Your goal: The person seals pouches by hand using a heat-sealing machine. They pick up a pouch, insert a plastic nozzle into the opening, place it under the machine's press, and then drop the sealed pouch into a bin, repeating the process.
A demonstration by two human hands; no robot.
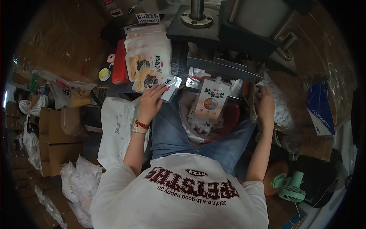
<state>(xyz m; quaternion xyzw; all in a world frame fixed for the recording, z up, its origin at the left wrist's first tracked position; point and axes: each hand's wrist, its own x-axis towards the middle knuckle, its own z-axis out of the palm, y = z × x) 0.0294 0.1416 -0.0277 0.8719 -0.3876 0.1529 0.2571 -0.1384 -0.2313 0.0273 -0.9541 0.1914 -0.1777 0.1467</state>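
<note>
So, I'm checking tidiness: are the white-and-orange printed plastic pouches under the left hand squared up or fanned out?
Fanned out: the pouches lie unevenly under the left hand, their corners offset.

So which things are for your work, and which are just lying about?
Probably for work:
- packets under the left hand
- white bits beside the right hand
- machine

Probably just lying about:
- fan
- little toy
- blue box

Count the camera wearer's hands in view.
2: the left hand on the front printed pouches, the right hand beside the bag of small white pieces, its fingertips unclear.
</note>
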